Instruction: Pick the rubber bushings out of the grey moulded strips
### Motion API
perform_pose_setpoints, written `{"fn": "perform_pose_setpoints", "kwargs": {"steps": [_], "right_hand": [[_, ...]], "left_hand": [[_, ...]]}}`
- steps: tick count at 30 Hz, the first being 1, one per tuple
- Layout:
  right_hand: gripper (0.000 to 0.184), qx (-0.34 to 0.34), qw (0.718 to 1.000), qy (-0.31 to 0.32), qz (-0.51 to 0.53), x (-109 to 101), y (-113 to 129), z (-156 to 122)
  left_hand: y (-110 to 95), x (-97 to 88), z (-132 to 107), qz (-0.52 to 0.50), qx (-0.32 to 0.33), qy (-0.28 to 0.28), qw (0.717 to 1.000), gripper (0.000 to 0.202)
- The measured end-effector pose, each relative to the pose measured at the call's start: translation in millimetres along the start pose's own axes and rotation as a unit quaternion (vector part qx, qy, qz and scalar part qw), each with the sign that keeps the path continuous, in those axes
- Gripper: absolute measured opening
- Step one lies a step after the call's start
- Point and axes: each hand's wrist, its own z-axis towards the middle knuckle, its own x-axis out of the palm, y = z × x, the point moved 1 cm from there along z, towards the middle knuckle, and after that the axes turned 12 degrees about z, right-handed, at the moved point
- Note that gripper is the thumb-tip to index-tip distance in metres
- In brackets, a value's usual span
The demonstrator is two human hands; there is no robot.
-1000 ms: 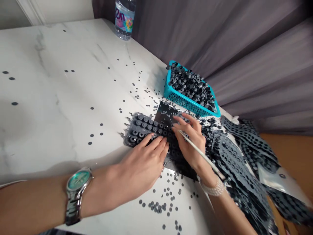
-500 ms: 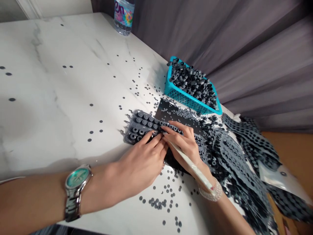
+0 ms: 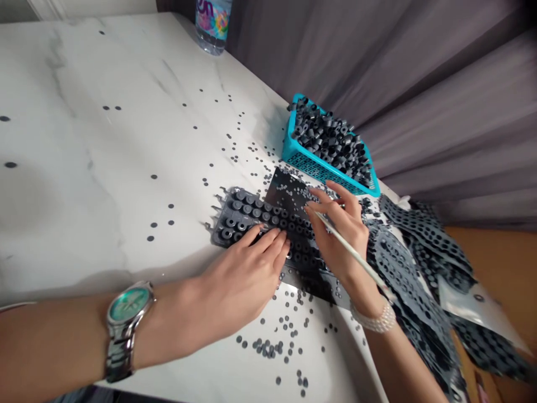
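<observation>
A dark grey moulded sheet [image 3: 251, 210] with rows of round raised cups lies on the table, partly over a black flat board [image 3: 325, 286]. My left hand [image 3: 247, 274] rests on it with fingers stretched out, pressing its near side. Above the sheet's right part, my right hand [image 3: 342, 229] pinches a thin whitish stick [image 3: 350, 249] that runs back over the wrist. The stick's tip is hidden by the fingers. Small dark discs [image 3: 268, 348] lie scattered around the sheet and on the board.
Behind the board stands a turquoise basket [image 3: 310, 162] heaped with black tubular pieces. To the right, perforated grey sheets [image 3: 403, 268] pile up beside a clear plastic bag [image 3: 465, 305]. A water bottle [image 3: 213, 28] stands at the back, near a grey curtain [image 3: 377, 56].
My right hand has lifted off the sheet and moved right and slightly up with the stick, uncovering more of the cups. My left hand stays on the sheet.
</observation>
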Motion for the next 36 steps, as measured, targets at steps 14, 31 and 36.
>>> {"fn": "perform_pose_setpoints", "kwargs": {"steps": [14, 31, 36], "right_hand": [[0.021, -0.064, 0.990, 0.104, 0.077, 12.5, 19.5, -21.0], [0.023, -0.003, 0.979, 0.094, -0.182, -1.3, -7.9, 11.0], [0.026, 0.074, 0.939, 0.180, -0.282, 7.9, 15.6, 16.4]], "left_hand": [[-1.6, -0.6, -0.3, 0.016, 0.006, -0.019, 1.000, 0.043], [4.2, -7.0, 2.2, 0.000, -0.010, -0.034, 0.999, 0.050], [7.4, -28.0, 7.0, 0.004, 0.046, -0.192, 0.980, 0.034]]}}
